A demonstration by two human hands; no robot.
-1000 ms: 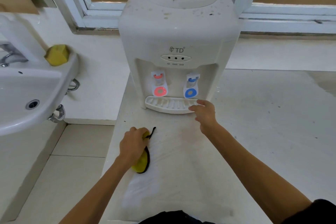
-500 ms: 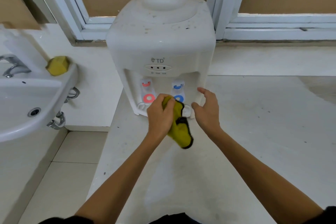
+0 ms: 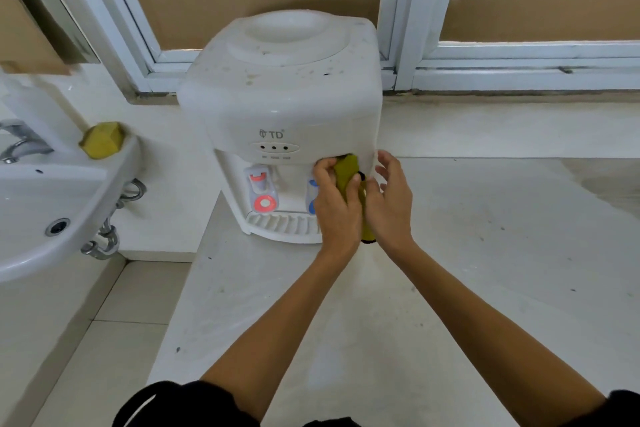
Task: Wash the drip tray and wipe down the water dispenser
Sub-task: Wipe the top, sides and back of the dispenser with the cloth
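While the left hand (image 3: 334, 208) grips the yellow cloth (image 3: 348, 172) against the water dispenser (image 3: 280, 107) at the counter's (image 3: 485, 253) back-left corner, the right hand (image 3: 391, 204) hovers beside it, fingers loose and spread. The drip tray (image 3: 280, 224) sits in its slot; bracing the body and wiping with firm, overlapping strokes would serve best.

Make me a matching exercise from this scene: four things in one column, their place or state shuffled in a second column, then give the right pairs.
Things:
1. yellow cloth
2. sponge
3. drip tray
4. red tap

Places or states:
A. seated at the foot of the water dispenser
B. gripped in the left hand
C. on the left side of the dispenser's recess
D. resting on the rim of the sink

Pairs: 1-B, 2-D, 3-A, 4-C
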